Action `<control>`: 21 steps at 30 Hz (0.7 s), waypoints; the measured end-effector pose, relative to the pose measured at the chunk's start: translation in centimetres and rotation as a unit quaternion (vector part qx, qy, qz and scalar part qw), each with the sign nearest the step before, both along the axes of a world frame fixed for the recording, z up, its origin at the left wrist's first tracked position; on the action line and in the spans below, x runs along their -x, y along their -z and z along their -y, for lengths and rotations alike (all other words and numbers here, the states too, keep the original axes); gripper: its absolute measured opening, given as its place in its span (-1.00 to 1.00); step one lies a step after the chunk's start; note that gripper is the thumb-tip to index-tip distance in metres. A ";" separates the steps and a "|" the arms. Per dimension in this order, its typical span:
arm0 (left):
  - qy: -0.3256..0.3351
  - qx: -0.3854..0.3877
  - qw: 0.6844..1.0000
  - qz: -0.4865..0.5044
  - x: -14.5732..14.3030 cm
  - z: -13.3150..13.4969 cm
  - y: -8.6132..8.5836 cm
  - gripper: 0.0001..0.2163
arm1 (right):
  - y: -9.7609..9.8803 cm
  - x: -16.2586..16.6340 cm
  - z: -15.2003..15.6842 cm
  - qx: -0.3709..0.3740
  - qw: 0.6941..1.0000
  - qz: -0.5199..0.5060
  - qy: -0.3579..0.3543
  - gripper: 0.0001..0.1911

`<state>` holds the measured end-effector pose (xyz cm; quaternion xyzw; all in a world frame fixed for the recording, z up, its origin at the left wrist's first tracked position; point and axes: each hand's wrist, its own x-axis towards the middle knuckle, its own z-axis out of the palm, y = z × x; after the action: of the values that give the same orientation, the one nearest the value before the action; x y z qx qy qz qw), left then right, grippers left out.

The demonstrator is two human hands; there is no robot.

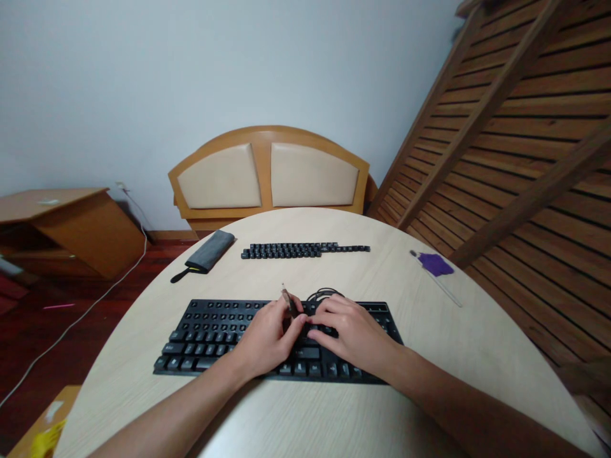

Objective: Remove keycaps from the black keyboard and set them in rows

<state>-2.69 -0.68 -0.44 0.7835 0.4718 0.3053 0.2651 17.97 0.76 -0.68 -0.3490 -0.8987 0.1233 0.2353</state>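
A black keyboard (205,349) lies on the round table. Its upper rows at the left show bare key sockets, while keycaps sit on the lower rows. My left hand (271,334) is closed on a slim dark tool (289,301), whose thin pale tip points up and away; its exact kind I cannot make out. Over the right part of the keyboard, my right hand (351,331) has its fingers curled, with thumb and forefinger close together near my left thumb. Whatever lies between them is hidden. Behind it shows the coiled black cable (324,292).
Beyond the keyboard, loose black keycaps (286,250) are lined up in rows. A grey pouch (212,251) lies at the left; at the right are a purple cloth (435,264) and a thin pale brush-like stick (443,288). The table (477,381) has a curved edge.
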 end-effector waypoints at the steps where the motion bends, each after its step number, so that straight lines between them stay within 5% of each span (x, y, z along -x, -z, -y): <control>1: 0.009 0.003 1.000 -0.007 0.0 0.1 -0.1 -0.87 | 0.1 0.0 0.0 -0.003 1.000 -0.002 -0.001 -0.81; 16: 0.031 0.052 0.998 0.008 0.3 0.0 -0.3 -0.82 | 0.6 0.2 -0.2 -0.052 0.998 -0.015 -0.016 -0.85; 21: 0.006 0.058 0.995 0.084 0.3 -0.1 -0.3 -0.78 | 0.3 0.1 -0.2 -0.015 0.997 -0.076 -0.005 -0.85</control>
<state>-2.98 -0.57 -0.10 0.7415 0.4600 0.3402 0.3504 17.91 0.99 -1.01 -0.3306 -0.8816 0.1376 0.3075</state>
